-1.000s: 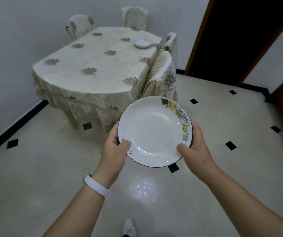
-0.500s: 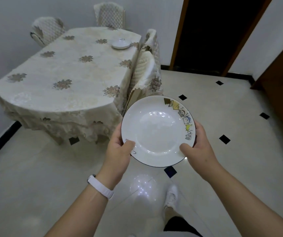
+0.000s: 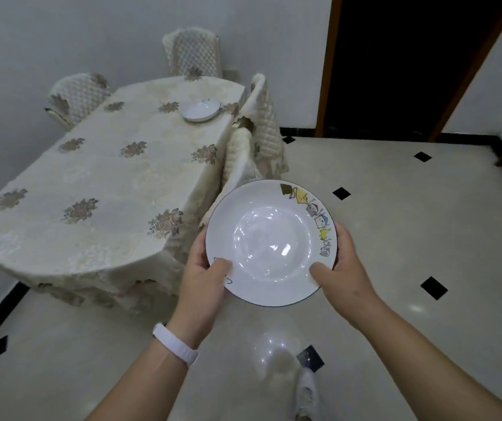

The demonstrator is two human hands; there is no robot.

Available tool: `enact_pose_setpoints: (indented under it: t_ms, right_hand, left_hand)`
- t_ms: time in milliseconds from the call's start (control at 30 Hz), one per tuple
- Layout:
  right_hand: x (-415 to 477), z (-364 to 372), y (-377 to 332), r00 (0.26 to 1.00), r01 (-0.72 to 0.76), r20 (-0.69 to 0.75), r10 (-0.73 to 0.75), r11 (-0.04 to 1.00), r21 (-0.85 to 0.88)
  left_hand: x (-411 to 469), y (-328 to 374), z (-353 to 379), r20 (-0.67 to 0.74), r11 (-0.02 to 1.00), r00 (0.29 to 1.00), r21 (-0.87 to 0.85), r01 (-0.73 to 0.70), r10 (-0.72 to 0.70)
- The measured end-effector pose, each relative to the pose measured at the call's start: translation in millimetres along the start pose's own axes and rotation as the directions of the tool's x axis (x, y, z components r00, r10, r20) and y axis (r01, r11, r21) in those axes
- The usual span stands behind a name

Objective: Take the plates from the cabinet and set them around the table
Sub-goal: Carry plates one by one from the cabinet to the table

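We're mid-carry: one white plate (image 3: 271,243) in both hands, held above the tiled floor (image 3: 395,268), just off the near right corner of the table (image 3: 98,189). Not over the tabletop yet.

Grip: left hand (image 3: 204,281) clamped on the plate's lower-left rim, thumb on top, fingers underneath and hidden. Right hand (image 3: 341,268) clamped on the lower-right rim, thumb on the rim face, fingers wrapped behind. Plate sits between the two hands, roughly level, cartoon-print edge on the right side, far rim unsupported.

Status, as we judge it: one plate on the table (image 3: 200,109) is already set at the far right end, in front of the covered chair (image 3: 262,117). So we're placing at least the second one, with more seats open: chairs at the far end (image 3: 193,54) and far left (image 3: 76,97) have no plate.

Next move likely calls for swinging the plate left over the tablecloth at a free seat, lowering it flat, then releasing both thumbs. Watch the nearer chair cover (image 3: 237,165) draped at the table edge, close to the plate's far rim.
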State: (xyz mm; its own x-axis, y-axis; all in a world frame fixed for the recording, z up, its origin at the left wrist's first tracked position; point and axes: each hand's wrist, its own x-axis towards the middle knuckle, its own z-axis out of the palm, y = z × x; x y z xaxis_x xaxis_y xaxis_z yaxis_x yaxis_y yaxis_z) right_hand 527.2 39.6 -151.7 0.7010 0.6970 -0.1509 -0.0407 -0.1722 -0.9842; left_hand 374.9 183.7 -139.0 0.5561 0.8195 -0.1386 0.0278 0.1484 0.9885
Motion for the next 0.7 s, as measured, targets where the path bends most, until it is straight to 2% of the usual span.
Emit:
enact_pose_setpoints:
  t_ms: [300,500,700]
  right_hand:
    - [78,-53,-14,0.998,0.054,0.027,-0.054,0.999,0.006]
    - [126,-65,-14,1.0,0.02,-0.006,-0.02,1.0,0.001]
    - [205,-68,-19,1.0,-0.002,-0.027,0.001,0.999,-0.052]
  left_hand:
    - [71,9,64,0.011,0.999,1.0,-0.024,-0.029,0.029]
    - [131,0,87,0.01,1.0,1.0,-0.004,-0.003,0.003]
    - [215,-7,102,0.079,1.0,0.997,0.013,-0.029,0.027]
